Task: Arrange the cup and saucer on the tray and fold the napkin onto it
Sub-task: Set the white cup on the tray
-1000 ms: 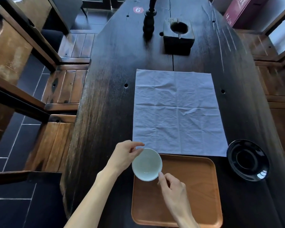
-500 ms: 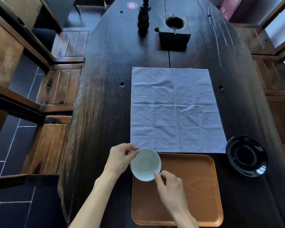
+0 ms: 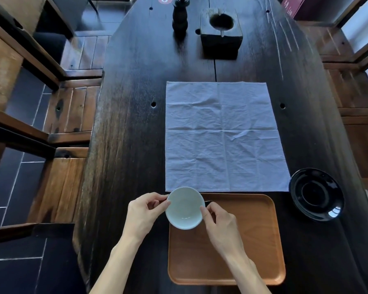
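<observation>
A pale green cup (image 3: 184, 207) hangs over the far left corner of the brown wooden tray (image 3: 242, 240). My left hand (image 3: 146, 211) pinches its left rim and my right hand (image 3: 220, 224) pinches its right rim. A glossy black saucer (image 3: 316, 194) lies on the dark table to the right of the tray. The white napkin (image 3: 223, 136) is spread flat on the table just beyond the tray, creased but unfolded.
At the table's far end stand a dark turned wooden post (image 3: 180, 16) and a dark wooden block with a round hole (image 3: 221, 37). Wooden benches (image 3: 70, 111) run along the left side, and more wooden seating (image 3: 353, 81) along the right.
The cup, held by both hands, has moved slightly away from me toward the tray's far left corner. My right fingers have shifted from the near rim to the right rim.
</observation>
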The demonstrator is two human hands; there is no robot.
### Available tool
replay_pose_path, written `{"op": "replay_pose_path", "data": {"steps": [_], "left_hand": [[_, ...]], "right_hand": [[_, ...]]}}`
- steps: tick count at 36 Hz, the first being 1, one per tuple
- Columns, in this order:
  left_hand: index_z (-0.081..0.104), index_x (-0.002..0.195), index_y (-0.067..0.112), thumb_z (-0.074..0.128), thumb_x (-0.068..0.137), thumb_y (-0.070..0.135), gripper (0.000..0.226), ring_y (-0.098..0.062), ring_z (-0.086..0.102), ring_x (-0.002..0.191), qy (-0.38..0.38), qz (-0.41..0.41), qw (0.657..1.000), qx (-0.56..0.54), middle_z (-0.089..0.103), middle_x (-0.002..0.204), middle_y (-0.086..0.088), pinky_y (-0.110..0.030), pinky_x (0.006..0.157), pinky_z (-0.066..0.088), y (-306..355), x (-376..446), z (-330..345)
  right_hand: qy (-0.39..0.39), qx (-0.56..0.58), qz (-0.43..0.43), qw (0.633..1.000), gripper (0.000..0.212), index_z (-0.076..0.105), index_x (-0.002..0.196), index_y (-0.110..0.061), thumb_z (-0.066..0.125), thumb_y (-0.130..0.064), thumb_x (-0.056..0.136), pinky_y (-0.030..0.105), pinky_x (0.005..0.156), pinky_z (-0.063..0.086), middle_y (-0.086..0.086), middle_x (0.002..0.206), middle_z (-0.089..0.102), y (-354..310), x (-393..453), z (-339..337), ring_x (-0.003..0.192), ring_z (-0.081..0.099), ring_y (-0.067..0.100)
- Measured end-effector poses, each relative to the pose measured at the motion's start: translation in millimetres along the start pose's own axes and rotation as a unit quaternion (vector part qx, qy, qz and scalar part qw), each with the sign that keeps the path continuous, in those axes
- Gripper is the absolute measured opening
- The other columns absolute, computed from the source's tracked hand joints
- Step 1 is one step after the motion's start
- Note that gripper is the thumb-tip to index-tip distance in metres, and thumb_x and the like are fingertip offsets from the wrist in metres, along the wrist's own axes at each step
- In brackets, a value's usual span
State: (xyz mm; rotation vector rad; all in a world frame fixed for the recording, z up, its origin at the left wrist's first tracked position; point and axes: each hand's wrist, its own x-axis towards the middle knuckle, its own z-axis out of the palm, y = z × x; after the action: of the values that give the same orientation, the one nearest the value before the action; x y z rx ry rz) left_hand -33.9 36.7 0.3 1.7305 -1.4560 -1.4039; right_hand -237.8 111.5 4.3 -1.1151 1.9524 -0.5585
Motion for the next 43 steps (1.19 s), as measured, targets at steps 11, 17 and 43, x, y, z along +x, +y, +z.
{"op": "replay_pose_path", "data": {"steps": [11, 17, 43], "left_hand": [[0.078, 0.089, 0.035, 0.076, 0.084, 0.028, 0.009, -0.009, 0.051, 0.062, 0.012, -0.008, 1.0, 0.002, 0.061, 0.069, -0.014, -0.043, 0.072, 0.053, 5.5, -9.2, 4.6], [0.078, 0.092, 0.035, 0.074, 0.086, 0.03, 0.009, -0.009, 0.05, 0.06, 0.02, -0.005, 1.0, 0.01, 0.06, 0.068, -0.014, -0.04, 0.07, 0.052, 10.0, -12.0, 6.1], [0.062, 0.081, 0.014, 0.053, 0.096, 0.019, 0.018, -0.014, 0.056, 0.065, 0.068, 0.223, 0.918, 0.321, 0.057, 0.077, 0.004, -0.03, 0.056, 0.05, 46.5, -43.7, 55.7]], "right_hand": [[-0.032, -0.005, -0.015, 0.999, 0.035, 0.055, 0.073, -0.021, 0.052, -0.045, 0.099, 0.025, 0.051, 0.03, -0.001, 0.054, 0.049, 5.2, 1.7, -7.3, 0.049, 0.04, 0.009], [-0.031, 0.003, -0.008, 0.999, 0.037, 0.052, 0.073, -0.019, 0.051, -0.045, 0.1, 0.028, 0.052, 0.032, -0.004, 0.052, 0.047, 5.5, 1.5, -4.7, 0.049, 0.039, 0.01], [0.114, -0.265, -0.125, 0.949, 0.03, 0.047, 0.074, -0.025, 0.04, -0.035, 0.101, 0.032, 0.065, 0.044, -0.01, 0.069, 0.048, 14.9, -13.2, -64.9, 0.065, 0.046, 0.012]]}}
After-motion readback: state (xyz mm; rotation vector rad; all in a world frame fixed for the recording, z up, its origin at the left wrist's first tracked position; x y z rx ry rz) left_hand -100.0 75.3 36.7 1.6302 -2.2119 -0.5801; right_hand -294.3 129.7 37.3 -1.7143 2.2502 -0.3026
